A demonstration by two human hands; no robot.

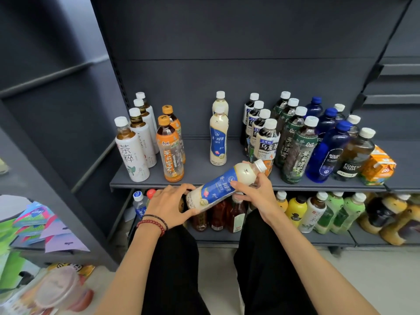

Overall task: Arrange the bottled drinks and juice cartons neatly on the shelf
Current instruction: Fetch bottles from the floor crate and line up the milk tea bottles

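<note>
Head view of a dark shelf [197, 155] stocked with drinks. The left hand [169, 204] grips the base of a milk tea bottle [223, 187], and the right hand [252, 192] curls its fingers round the upper body below the shoulder; the right palm is hidden behind the bottle. The bottle is tilted, with its white cap pointing up and to the far right, held just in front of the shelf's near edge and not resting on it.

Two matching milk tea bottles [218, 139] stand upright in a file at mid-shelf; the far one shows only its neck and cap. From left to right stand white-label tea bottles [131, 153], orange-label bottles [170, 153], oolong tea bottles [267, 142], green-label bottles [297, 155], blue soda bottles [327, 155] and a dark soda bottle [354, 155]; in each file the near bottle covers most of those behind. An orange juice carton [377, 167] at the far right is partly masked by the dark soda bottle, and its print is unreadable. An orange item just behind the held bottle's cap cannot be identified.

On the lower shelf [329, 238], the brown bottles [236, 214] are largely hidden by hands and bottle; the objects at its right end are too blurred to name.
</note>
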